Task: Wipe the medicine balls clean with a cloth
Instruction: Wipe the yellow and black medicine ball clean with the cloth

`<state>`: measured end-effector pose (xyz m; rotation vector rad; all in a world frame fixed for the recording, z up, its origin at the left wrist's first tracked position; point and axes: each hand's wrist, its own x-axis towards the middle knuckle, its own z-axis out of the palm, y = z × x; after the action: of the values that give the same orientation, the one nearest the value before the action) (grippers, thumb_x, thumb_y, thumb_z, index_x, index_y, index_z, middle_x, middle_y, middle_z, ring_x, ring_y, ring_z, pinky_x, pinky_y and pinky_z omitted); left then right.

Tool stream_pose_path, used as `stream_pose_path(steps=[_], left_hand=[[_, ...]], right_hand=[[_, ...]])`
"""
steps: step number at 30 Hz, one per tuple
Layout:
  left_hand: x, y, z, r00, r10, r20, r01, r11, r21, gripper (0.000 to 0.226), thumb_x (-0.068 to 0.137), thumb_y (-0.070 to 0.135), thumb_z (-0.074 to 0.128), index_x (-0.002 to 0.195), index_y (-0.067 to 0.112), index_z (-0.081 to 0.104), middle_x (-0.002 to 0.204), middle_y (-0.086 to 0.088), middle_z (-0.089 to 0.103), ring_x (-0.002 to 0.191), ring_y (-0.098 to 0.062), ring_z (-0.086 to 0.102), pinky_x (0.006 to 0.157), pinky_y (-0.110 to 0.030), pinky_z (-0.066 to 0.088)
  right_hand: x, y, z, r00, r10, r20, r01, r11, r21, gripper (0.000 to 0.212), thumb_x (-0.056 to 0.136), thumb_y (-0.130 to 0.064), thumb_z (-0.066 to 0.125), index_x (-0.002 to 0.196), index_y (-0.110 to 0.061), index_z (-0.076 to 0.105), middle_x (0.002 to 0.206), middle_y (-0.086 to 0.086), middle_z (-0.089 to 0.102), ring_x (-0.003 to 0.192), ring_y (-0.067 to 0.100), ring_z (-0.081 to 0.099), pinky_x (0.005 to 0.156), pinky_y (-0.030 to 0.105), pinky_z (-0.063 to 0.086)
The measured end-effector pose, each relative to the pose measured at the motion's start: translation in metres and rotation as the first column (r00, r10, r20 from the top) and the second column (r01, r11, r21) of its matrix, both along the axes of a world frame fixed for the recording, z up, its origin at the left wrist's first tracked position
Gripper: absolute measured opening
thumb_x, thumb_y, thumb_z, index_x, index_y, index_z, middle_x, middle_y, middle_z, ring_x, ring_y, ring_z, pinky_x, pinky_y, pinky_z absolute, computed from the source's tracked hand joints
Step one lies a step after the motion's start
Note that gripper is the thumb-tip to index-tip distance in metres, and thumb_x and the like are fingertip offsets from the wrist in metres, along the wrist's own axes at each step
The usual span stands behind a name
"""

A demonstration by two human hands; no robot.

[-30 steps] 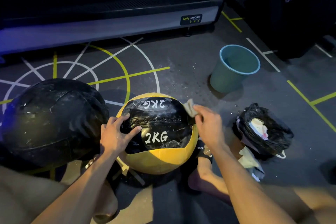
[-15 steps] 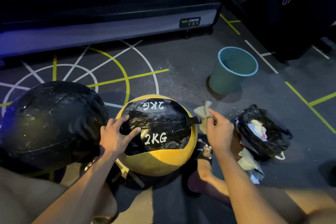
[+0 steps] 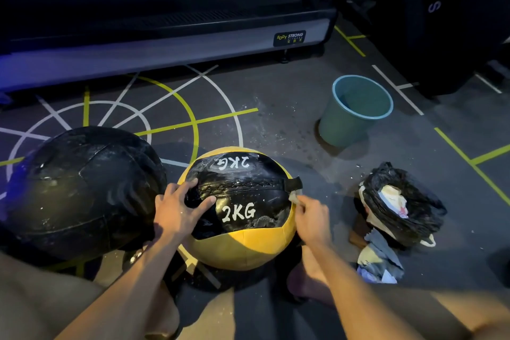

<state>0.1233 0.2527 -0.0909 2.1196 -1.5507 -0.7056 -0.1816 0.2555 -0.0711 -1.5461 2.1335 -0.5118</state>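
Two balls on floor; left hand [image 3: 179, 208] flat, steadying 2KG ball [image 3: 240, 212]; right hand [image 3: 311, 218] pinching cloth [image 3: 294, 196], probably, at its right side; mid-wipe; next: rotate ball.

Head view | worn camera, wide-angle | faces forward and steeply down | close above gym floor [image 3: 276, 119] | single view only

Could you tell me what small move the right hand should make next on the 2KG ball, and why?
Probably draw the cloth leftward across the black panel. The right hand pinches it at the right edge of the 2KG ball, the left hand steadies the ball, and whitish smears remain beside the lettering.
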Motion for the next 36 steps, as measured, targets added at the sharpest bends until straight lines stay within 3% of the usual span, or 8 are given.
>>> stream_pose_path(steps=[5,10,15,20,24,29,34,36], left_hand=[[0.003,0.001,-0.002,1.0,0.015,-0.005,-0.015,1.0,0.006,0.1,0.061,0.097,0.046,0.138,0.034,0.061,0.119,0.003,0.053,0.115,-0.027,0.05,0.09,-0.029,0.03],[-0.002,-0.003,0.003,1.0,-0.017,0.023,0.016,1.0,0.019,0.093,0.068,0.093,0.057,0.139,0.034,0.06,0.12,0.003,0.053,0.115,-0.027,0.049,0.091,-0.03,0.03],[0.003,-0.004,-0.001,1.0,0.015,0.002,-0.015,0.999,0.029,0.1,0.06,0.097,0.046,0.136,0.034,0.061,0.126,0.0,0.057,0.118,-0.028,0.052,0.09,-0.029,0.027],[-0.005,-0.003,0.003,1.0,0.015,-0.002,-0.015,1.0,0.025,0.079,0.074,0.078,0.069,0.137,0.031,0.061,0.125,0.0,0.055,0.118,-0.03,0.049,0.092,-0.029,0.027],[-0.004,0.0,0.0,0.999,0.031,-0.013,-0.031,0.999,0.032,0.092,0.064,0.092,0.062,0.133,0.031,0.063,0.124,0.001,0.055,0.116,-0.028,0.052,0.09,-0.028,0.026],[-0.011,-0.001,0.003,1.0,0.024,-0.007,-0.024,1.0,0.004,0.075,0.074,0.075,0.071,0.134,0.032,0.062,0.124,0.0,0.054,0.115,-0.03,0.047,0.091,-0.03,0.029],[-0.01,0.001,0.0,0.999,0.053,-0.007,-0.053,0.998,0.014,0.083,0.068,0.085,0.064,0.132,0.033,0.063,0.126,-0.002,0.056,0.116,-0.031,0.048,0.09,-0.031,0.03],[-0.008,0.0,0.0,0.999,0.041,0.001,-0.041,0.999,0.018,0.081,0.068,0.085,0.064,0.132,0.034,0.063,0.124,0.0,0.056,0.116,-0.031,0.05,0.089,-0.031,0.03]], right_hand=[[0.033,0.021,0.007,0.974,0.169,-0.153,-0.194,0.967,-0.166,0.037,0.084,-0.002,0.073,0.118,-0.016,0.076,0.089,0.014,0.077,0.068,0.034,0.073,0.057,0.036,0.057],[0.015,-0.002,0.011,0.981,0.035,-0.19,-0.026,0.998,0.051,0.039,0.099,-0.015,0.052,0.134,-0.028,0.066,0.107,0.018,0.073,0.098,0.039,0.069,0.084,0.044,0.054],[0.04,0.01,0.021,0.952,0.238,-0.194,-0.247,0.969,-0.026,0.03,0.096,-0.012,0.053,0.121,-0.021,0.069,0.1,0.014,0.075,0.086,0.038,0.071,0.072,0.04,0.055],[0.015,-0.004,0.018,0.991,0.025,-0.134,-0.021,0.999,0.034,0.035,0.097,-0.011,0.053,0.126,-0.022,0.07,0.104,0.02,0.074,0.098,0.041,0.069,0.084,0.044,0.053],[0.046,0.014,0.022,0.971,0.197,-0.138,-0.207,0.976,-0.062,0.026,0.092,-0.005,0.056,0.111,-0.016,0.072,0.091,0.013,0.074,0.079,0.036,0.07,0.063,0.035,0.047],[0.026,0.003,0.021,0.998,0.025,-0.061,-0.026,0.999,-0.023,0.038,0.096,-0.012,0.054,0.129,-0.024,0.07,0.107,0.015,0.076,0.092,0.036,0.07,0.084,0.042,0.054],[0.069,0.026,0.026,0.957,0.288,-0.02,-0.287,0.944,-0.165,0.037,0.096,-0.008,0.058,0.13,-0.019,0.07,0.108,0.006,0.076,0.087,0.017,0.073,0.085,0.029,0.06],[0.058,0.024,0.023,0.964,0.267,0.003,-0.264,0.953,-0.15,0.038,0.096,-0.009,0.058,0.129,-0.022,0.07,0.101,0.004,0.078,0.079,0.016,0.072,0.078,0.027,0.058]])
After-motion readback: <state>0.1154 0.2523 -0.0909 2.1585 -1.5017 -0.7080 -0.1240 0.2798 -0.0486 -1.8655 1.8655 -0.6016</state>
